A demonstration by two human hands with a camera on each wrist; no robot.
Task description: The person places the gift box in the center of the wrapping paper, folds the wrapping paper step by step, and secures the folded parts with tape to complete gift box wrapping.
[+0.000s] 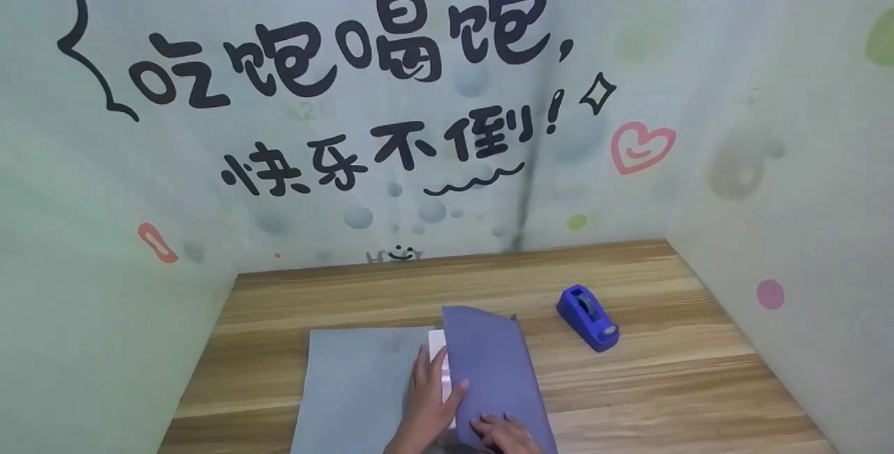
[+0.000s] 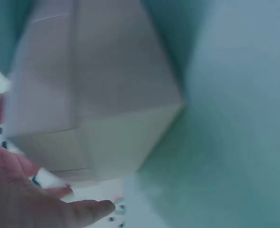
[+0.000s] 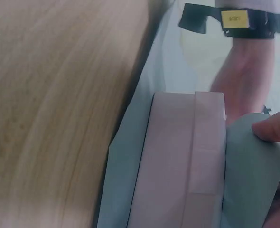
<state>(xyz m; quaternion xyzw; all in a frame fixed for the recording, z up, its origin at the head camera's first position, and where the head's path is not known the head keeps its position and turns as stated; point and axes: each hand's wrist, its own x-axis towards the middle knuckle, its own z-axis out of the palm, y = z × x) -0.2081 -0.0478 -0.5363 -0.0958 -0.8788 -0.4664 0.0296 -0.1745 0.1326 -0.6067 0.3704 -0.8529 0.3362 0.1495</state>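
Hands [image 1: 461, 415] folding grey paper [image 1: 492, 370]; wall slogan "快乐不倒!" [image 1: 391, 154]

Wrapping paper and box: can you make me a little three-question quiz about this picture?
1. True or false: the blue tape dispenser stands on the wooden table, apart from both hands.
2. Which hand lies on the pale box? A) left hand B) right hand C) neither
3. Fill in: the right hand lifts a flap of the grey-blue ____ over the box.

Key: 1 true. 2 A. 3 paper.
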